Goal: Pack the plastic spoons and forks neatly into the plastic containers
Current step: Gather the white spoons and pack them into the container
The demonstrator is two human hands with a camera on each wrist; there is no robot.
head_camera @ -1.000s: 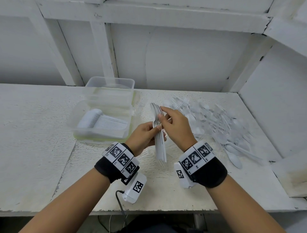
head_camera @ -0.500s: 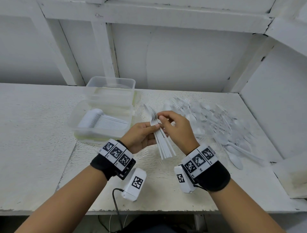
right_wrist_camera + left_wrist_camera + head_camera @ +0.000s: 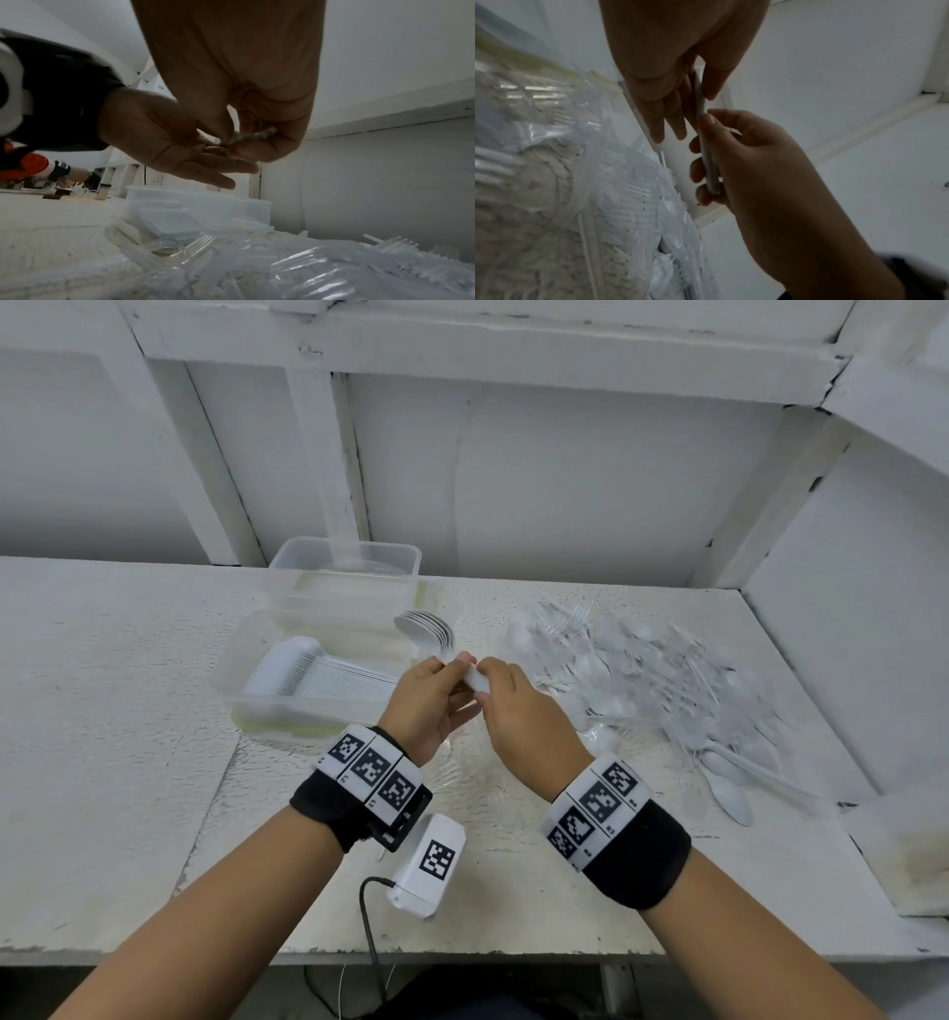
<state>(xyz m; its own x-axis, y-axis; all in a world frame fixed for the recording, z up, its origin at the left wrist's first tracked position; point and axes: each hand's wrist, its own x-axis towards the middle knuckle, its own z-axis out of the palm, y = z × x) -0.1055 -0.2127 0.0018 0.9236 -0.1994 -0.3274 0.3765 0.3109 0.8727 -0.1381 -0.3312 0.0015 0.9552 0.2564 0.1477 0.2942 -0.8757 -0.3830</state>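
Both hands meet over the middle of the white tabletop, sharing one stack of plastic forks. The left hand has its thumb pressed against one side of the stack's handles and its fingers laid along the other, so the bundle sits pinched between them; in the left wrist view the fingers look nearly straight rather than wrapped. The right hand grips the near end of the same handles, its fingers curled around them and the thumb tip on the edge, as the left wrist view shows. The tined heads fan out beyond the fingertips, pointing away from the person and toward the containers, held above the surface.

Just left of the hands sits a clear plastic container holding a neat row of white spoons, bowls to the left and handles running right. Behind it, touching or nearly so, stands a second clear container against the back wall; whether anything lies in it I cannot tell. To the right of the hands a loose pile of clear and white cutlery spreads across the tabletop, with a few spoons trailing off toward the right edge. Each wrist carries a black band with printed markers
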